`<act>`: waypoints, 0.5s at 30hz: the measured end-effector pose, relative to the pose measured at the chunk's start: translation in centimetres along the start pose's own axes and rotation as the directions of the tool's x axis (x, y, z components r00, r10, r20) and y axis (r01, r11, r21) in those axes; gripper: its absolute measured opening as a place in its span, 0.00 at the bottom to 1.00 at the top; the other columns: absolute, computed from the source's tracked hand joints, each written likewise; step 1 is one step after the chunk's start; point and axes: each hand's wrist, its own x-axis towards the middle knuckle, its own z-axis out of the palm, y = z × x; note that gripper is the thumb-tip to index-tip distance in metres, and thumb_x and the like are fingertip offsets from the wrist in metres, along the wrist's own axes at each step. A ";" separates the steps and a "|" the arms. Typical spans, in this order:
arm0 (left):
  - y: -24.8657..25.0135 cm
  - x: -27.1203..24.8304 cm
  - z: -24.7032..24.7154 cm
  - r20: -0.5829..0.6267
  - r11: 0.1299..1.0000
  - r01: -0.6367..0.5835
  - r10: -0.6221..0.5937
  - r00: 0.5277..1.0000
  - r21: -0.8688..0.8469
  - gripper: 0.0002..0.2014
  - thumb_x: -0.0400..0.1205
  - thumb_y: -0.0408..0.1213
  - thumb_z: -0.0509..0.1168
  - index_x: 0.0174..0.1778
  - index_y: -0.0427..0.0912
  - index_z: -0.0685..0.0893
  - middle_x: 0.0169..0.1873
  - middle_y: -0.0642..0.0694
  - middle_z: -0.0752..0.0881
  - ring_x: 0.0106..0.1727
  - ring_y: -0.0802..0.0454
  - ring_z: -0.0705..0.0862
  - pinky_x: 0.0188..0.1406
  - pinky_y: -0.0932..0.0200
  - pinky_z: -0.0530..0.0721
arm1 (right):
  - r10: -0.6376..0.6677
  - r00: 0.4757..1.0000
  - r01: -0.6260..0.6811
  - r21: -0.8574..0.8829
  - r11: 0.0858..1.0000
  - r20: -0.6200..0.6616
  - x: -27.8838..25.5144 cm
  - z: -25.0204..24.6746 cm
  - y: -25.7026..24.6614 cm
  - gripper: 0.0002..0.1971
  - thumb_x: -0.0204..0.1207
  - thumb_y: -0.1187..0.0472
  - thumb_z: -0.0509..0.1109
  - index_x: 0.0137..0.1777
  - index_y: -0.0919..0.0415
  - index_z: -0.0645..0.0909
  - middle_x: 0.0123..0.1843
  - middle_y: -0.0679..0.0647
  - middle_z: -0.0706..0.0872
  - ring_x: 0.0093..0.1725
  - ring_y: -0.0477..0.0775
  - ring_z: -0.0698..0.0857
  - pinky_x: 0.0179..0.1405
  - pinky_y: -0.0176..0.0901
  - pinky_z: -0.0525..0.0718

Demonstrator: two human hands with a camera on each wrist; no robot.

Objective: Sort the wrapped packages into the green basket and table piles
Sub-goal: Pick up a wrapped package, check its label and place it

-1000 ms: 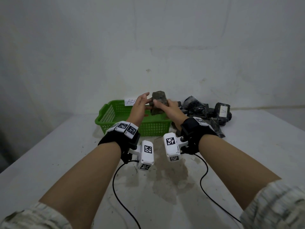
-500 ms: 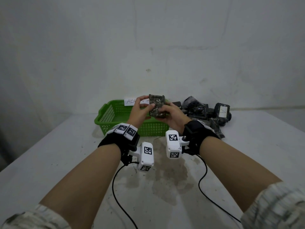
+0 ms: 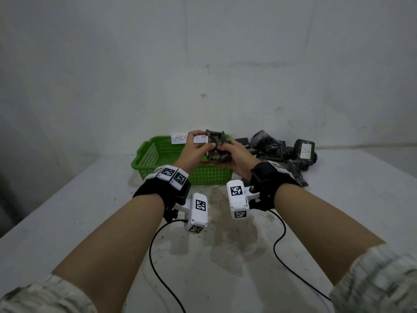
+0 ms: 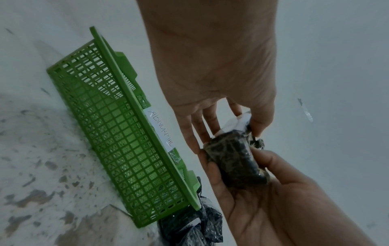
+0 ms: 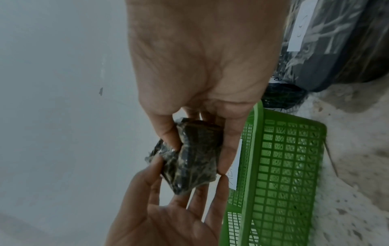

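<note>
- I held one wrapped package [image 3: 217,146] in both hands above the green basket [image 3: 149,154], near its far rim and paper label [image 3: 180,138].
- My left hand [image 3: 195,146] pinched its left edge, thumb in front; my right hand [image 3: 234,155] cupped it from below, thumb pressing the plastic.
- I judged the wrap slippery, so I wanted it turned slowly until any label showed, then sorted.
- The remaining dark packages [image 3: 275,147] lay heaped just right of the basket, one marked "A".
- The grey table [image 3: 338,211] was stained; a bare pale wall [image 3: 203,53] stood behind.
</note>
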 end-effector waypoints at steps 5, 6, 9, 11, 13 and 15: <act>0.3 -0.4 -0.4 -0.034 0.997 -0.039 0.042 0.999 0.067 0.18 0.81 0.25 0.62 0.58 0.46 0.63 0.41 0.42 0.81 0.39 0.50 0.83 0.32 0.61 0.84 | 0.002 1.000 -0.001 -0.103 0.995 0.010 -0.7 0.7 -0.3 0.19 0.82 0.65 0.62 0.72 0.60 0.70 0.60 0.60 0.80 0.59 0.60 0.81 0.55 0.58 0.82; 0.4 -0.4 -0.6 -0.036 0.995 -0.048 0.051 0.998 0.088 0.18 0.80 0.24 0.62 0.58 0.46 0.63 0.41 0.41 0.81 0.39 0.48 0.82 0.33 0.60 0.85 | 0.004 1.000 -0.002 -0.119 0.993 0.014 -1.0 0.9 -0.4 0.18 0.81 0.62 0.64 0.71 0.59 0.70 0.60 0.59 0.81 0.59 0.59 0.81 0.57 0.59 0.81; 0.7 -0.9 -1.0 -0.020 0.985 -0.063 0.068 0.998 0.163 0.19 0.79 0.22 0.61 0.57 0.46 0.66 0.42 0.42 0.81 0.42 0.47 0.83 0.35 0.57 0.86 | 0.010 1.000 -0.008 -0.147 0.989 0.011 -1.6 1.4 -0.8 0.20 0.80 0.56 0.66 0.70 0.59 0.71 0.63 0.59 0.80 0.62 0.61 0.81 0.62 0.61 0.81; 1.1 -1.4 -1.1 -0.005 0.984 -0.073 0.075 0.997 0.164 0.18 0.79 0.22 0.61 0.57 0.46 0.67 0.41 0.44 0.82 0.40 0.50 0.83 0.31 0.61 0.86 | -0.021 1.000 0.019 -0.168 0.986 -0.011 -1.9 1.6 -1.1 0.15 0.81 0.57 0.65 0.65 0.61 0.73 0.58 0.57 0.82 0.58 0.59 0.82 0.59 0.58 0.82; 1.7 -2.1 -1.0 0.019 0.988 -0.074 0.072 0.997 0.138 0.18 0.79 0.22 0.62 0.58 0.46 0.68 0.41 0.43 0.83 0.40 0.50 0.84 0.27 0.63 0.87 | -0.065 0.997 0.058 -0.182 0.982 -0.033 -2.3 1.8 -1.4 0.07 0.83 0.60 0.63 0.57 0.61 0.75 0.51 0.56 0.82 0.48 0.54 0.83 0.47 0.49 0.84; 2.3 -2.7 -0.9 0.058 0.993 -0.055 0.049 0.997 0.101 0.19 0.80 0.23 0.64 0.59 0.46 0.68 0.42 0.42 0.83 0.41 0.48 0.85 0.30 0.61 0.88 | -0.088 0.995 0.077 -0.180 0.981 -0.051 -2.7 1.9 -1.6 0.05 0.84 0.62 0.61 0.54 0.61 0.75 0.47 0.56 0.82 0.42 0.50 0.83 0.38 0.44 0.83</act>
